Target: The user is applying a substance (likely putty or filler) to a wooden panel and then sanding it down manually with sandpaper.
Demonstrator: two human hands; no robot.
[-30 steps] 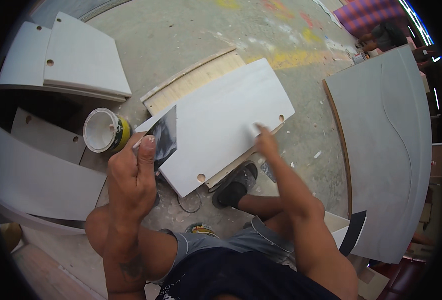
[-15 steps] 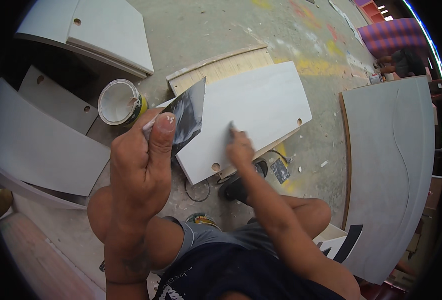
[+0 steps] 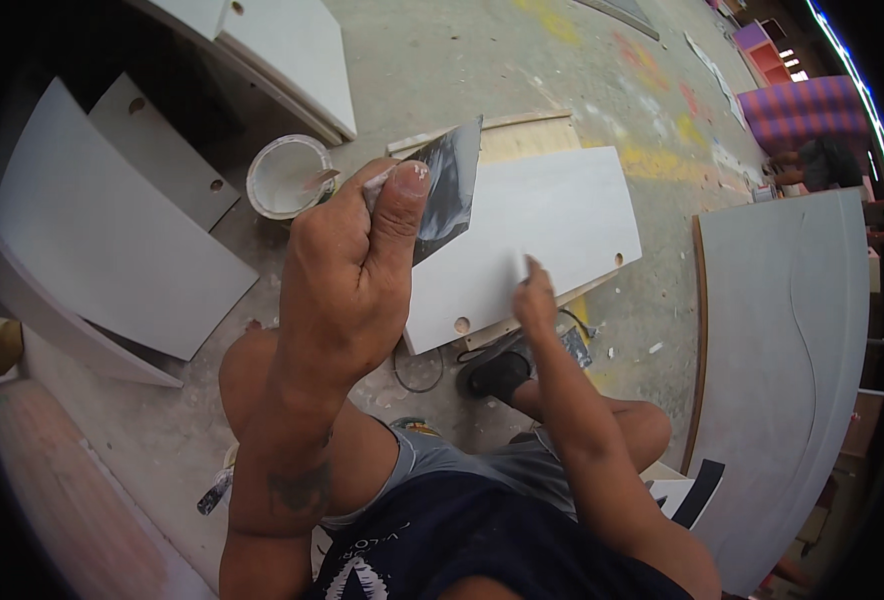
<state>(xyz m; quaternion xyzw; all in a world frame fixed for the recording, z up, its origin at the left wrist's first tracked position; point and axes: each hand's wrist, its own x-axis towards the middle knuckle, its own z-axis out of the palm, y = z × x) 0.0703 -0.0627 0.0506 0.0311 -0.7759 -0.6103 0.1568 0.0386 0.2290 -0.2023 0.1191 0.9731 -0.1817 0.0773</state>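
My left hand point(image 3: 347, 275) is raised close to the camera and grips a flat metal scraper blade point(image 3: 444, 185), thumb pressed on its handle end. The blade is smeared with pale filler. My right hand point(image 3: 534, 298) rests with its fingertips on a white rectangular panel point(image 3: 542, 225) that lies on a wooden board point(image 3: 522, 135) on the concrete floor. The panel has round holes near its front edge and right corner. An open can of white filler point(image 3: 287, 178) stands on the floor just left of the scraper.
Several white panels point(image 3: 102, 240) lean and lie at the left, more white boards point(image 3: 297, 55) at the top. A large grey curved panel point(image 3: 797, 360) stands at the right. My bent knees and a dark shoe point(image 3: 497, 375) sit below the panel. Another person crouches far right point(image 3: 812, 165).
The view has tilted and drawn closer. My left hand with the scraper rose nearer the camera, and my right hand slid across the white panel toward its front edge.
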